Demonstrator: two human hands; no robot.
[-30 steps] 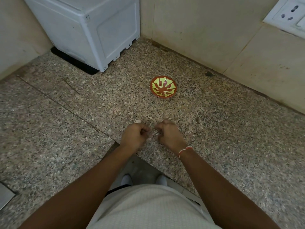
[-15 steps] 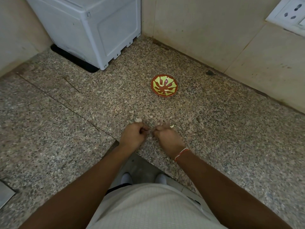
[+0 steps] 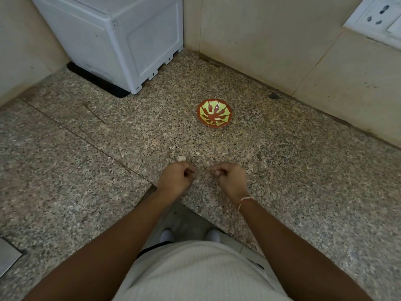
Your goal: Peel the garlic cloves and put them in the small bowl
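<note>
Both hands are down low over the speckled granite counter (image 3: 303,181), fists curled and a little apart. The left hand (image 3: 176,178) has its fingers tucked in tight, can't really tell if anything's in there. The right hand (image 3: 231,177) looks like it's pinching something tiny and pale at its fingertips, too small to call. One papery whitish garlic clove (image 3: 181,158) sits on the counter just at 12 o'clock of the left knuckles. The small round red bowl with yellow-green leaf pattern (image 3: 214,113) is well off at 12 o'clock from the hands, nothing visible in it.
</note>
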